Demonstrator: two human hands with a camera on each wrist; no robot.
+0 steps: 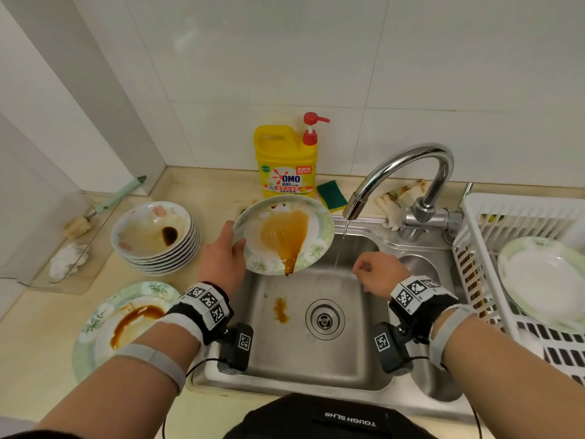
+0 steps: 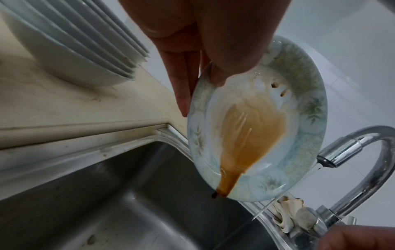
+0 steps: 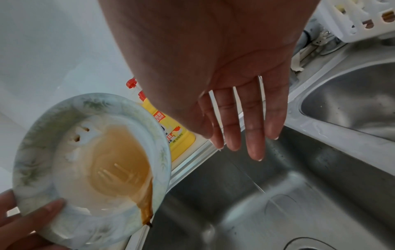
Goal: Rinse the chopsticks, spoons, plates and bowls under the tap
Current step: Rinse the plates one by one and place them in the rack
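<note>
Above steel sink basin [image 1: 316, 353]: left hand [image 1: 223, 259] grips tilted round plate with green leaf-pattern rim [image 1: 313, 248], thumb on upper face, fingers behind. Brown sauce film coats plate centre, drips off lowest rim point. Right hand [image 1: 378, 274] empty, fingers straight and relaxed, beside thin water stream from curved chrome tap [image 1: 408, 166]. Plate left of stream, not touching it.
</note>
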